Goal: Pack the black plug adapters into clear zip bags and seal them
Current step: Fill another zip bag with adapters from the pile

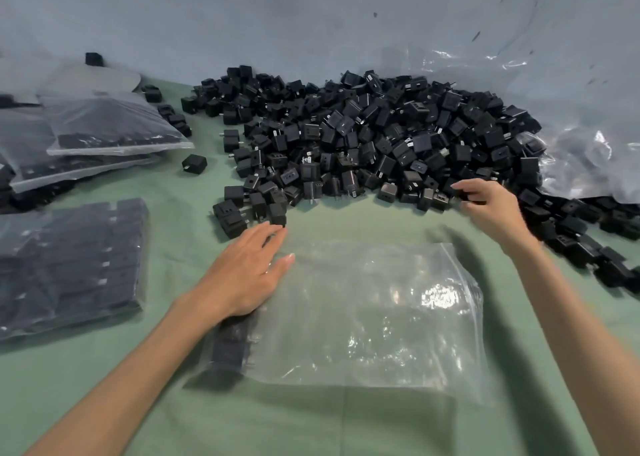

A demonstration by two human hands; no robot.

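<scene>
Adapters (363, 137): heaped loose in a large pile at centre and right, trailing off along the right edge; by far the greater part unpacked. Bag (363, 317): lies flat on the cloth (311, 421) just in front of the pile, mouth apparently at its right end, not sealed as far as can be judged. Holds only a short row (230, 345) of adapters at its left end; otherwise clear and slack. Left hand (242, 275): flat, fingers straight, palm down on the bag's left end over that row; grips nothing. Right hand (491, 210): at the pile's near edge, thumb and fingertips pinching one adapter (465, 194). Filled bags (114, 123): several stacked at far left, one more lying apart, nearer. Zipped or not: cannot tell at this sharpness. Sheet (588, 151): crumpled clear plastic under and behind the pile's right side. Judgement: a handful of bags done, current bag barely begun, filling in hand. Left to do: load this bag, press the zip closed, then repeat for a pile good for many more bags.
</scene>
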